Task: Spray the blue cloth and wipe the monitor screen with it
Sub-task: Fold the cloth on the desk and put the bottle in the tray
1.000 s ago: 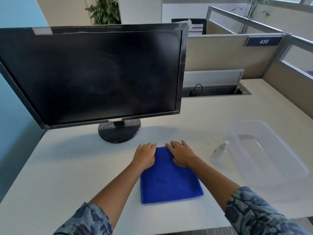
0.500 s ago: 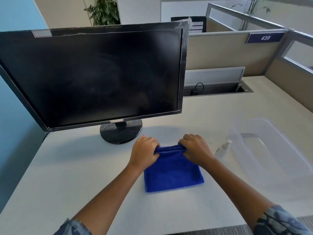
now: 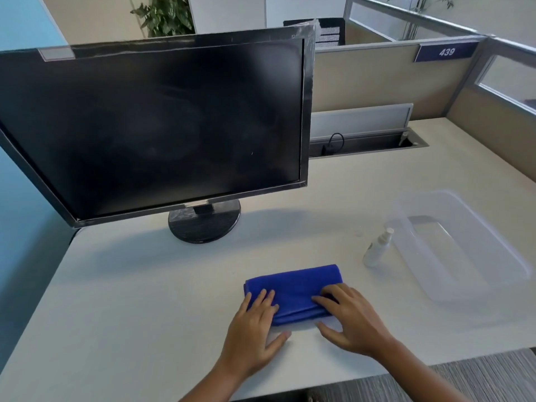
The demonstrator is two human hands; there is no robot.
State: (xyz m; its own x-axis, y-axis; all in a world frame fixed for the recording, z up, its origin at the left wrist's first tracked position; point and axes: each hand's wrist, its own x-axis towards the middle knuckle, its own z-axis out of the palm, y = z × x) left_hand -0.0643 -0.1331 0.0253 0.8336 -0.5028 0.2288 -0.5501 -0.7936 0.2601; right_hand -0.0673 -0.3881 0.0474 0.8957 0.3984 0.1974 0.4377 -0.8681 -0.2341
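The blue cloth (image 3: 293,288) lies folded into a narrow strip on the white desk (image 3: 130,285), near its front edge. My left hand (image 3: 255,329) rests flat on the cloth's left front corner, fingers spread. My right hand (image 3: 351,317) presses on its right front corner, fingers apart, thumb on the desk. Neither hand grips the cloth. A small white spray bottle (image 3: 377,248) stands upright to the right of the cloth, untouched. The black monitor (image 3: 162,126) stands behind on a round base (image 3: 203,224), its screen dark.
A clear plastic tray (image 3: 464,245) lies right of the bottle. Behind the monitor a cable slot (image 3: 362,143) is sunk in the desk. Beige partitions stand at the back and right, and a blue wall on the left.
Both hands took the cloth's far edge and brought it toward me, folding the cloth in half. They now lie flat on the front edge of the folded cloth.
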